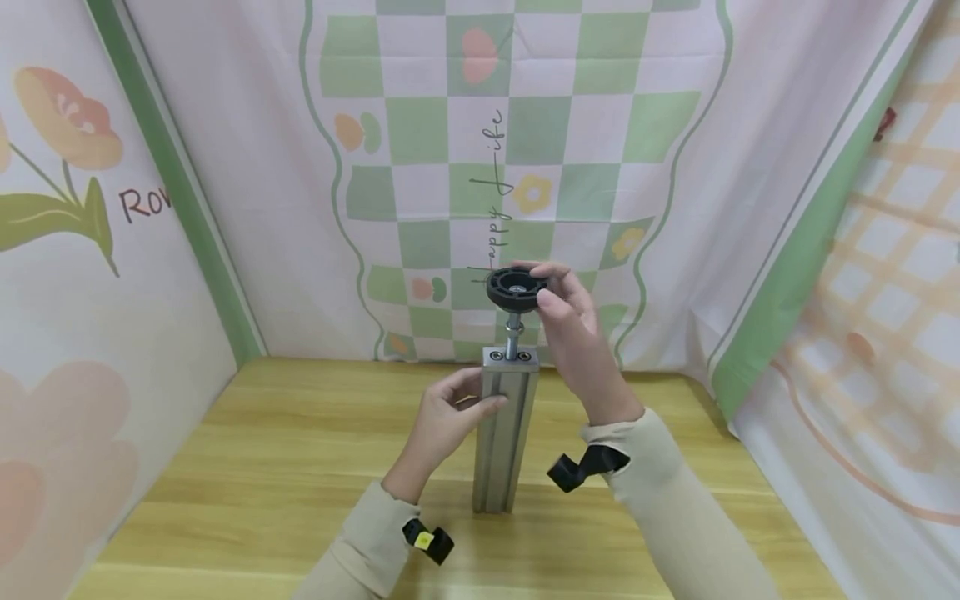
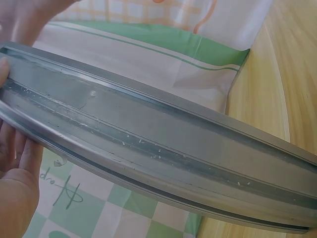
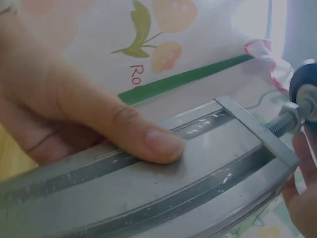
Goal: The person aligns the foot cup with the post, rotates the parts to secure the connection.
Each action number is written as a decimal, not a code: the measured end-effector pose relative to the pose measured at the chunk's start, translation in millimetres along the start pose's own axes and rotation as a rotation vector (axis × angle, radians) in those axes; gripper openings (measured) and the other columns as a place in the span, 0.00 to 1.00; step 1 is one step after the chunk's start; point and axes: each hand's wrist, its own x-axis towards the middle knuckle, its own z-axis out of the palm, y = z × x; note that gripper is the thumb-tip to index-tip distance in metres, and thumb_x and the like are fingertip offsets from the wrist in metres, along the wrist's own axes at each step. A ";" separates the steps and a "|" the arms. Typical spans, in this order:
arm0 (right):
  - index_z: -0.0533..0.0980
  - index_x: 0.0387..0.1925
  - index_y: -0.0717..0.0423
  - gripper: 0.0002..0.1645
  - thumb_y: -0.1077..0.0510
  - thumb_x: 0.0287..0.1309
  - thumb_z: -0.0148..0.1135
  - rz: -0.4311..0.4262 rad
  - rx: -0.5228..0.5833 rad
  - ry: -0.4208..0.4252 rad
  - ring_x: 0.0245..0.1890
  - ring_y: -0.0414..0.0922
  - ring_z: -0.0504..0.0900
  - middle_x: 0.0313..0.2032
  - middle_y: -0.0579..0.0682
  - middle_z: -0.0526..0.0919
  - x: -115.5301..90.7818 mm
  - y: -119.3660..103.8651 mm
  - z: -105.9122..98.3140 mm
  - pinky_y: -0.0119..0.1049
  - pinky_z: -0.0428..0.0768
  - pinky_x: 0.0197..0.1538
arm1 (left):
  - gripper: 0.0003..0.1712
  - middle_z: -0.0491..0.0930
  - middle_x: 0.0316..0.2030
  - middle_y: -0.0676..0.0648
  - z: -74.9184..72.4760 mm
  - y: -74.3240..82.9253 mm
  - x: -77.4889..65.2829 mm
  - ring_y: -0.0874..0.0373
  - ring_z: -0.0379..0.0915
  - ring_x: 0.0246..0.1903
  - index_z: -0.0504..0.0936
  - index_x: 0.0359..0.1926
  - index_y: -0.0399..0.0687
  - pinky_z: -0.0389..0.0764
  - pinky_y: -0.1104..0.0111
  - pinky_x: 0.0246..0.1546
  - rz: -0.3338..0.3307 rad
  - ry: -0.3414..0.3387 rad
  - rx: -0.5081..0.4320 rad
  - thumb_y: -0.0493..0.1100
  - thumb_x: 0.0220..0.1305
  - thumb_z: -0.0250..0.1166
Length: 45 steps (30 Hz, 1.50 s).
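While our left hand (image 1: pixel 448 421) grips the upper end of the slotted aluminium profile (image 1: pixel 502 446) standing upright on the wood-grain tabletop (image 1: pixel 300 467), the black levelling foot (image 1: pixel 517 303) sits above it on a threaded rod (image 1: pixel 512 344), its right rim pinched between our right hand's (image 1: pixel 579 350) thumb and fingers.

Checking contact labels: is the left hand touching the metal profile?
Touching. The right wrist view shows it: the left hand lays its thumb on the metal profile, no gap.
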 end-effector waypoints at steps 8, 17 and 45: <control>0.70 0.44 0.66 0.27 0.48 0.59 0.70 -0.342 -0.583 0.203 0.50 0.49 0.70 0.51 0.53 0.71 -6.5 1.0 16.7 0.38 0.70 0.51 | 0.20 0.83 0.41 0.44 -0.3 -0.6 0.0 0.52 0.80 0.43 0.84 0.54 0.41 0.84 0.63 0.50 0.008 -0.004 -0.007 0.37 0.61 0.74; 0.72 0.43 0.65 0.30 0.44 0.55 0.71 -0.425 -0.744 0.244 0.48 0.49 0.65 0.46 0.57 0.69 -4.6 -0.9 23.9 0.37 0.66 0.49 | 0.20 0.84 0.41 0.44 -0.6 -1.1 0.2 0.52 0.81 0.45 0.84 0.54 0.41 0.83 0.63 0.51 0.007 -0.015 -0.006 0.37 0.61 0.74; 0.76 0.58 0.56 0.24 0.50 0.69 0.45 0.167 0.319 -0.137 0.71 0.62 0.58 0.62 0.60 0.76 14.7 0.1 -2.0 0.50 0.55 0.73 | 0.21 0.84 0.41 0.45 0.6 -2.1 0.6 0.53 0.81 0.44 0.83 0.54 0.40 0.84 0.63 0.49 -0.003 -0.007 -0.001 0.38 0.60 0.74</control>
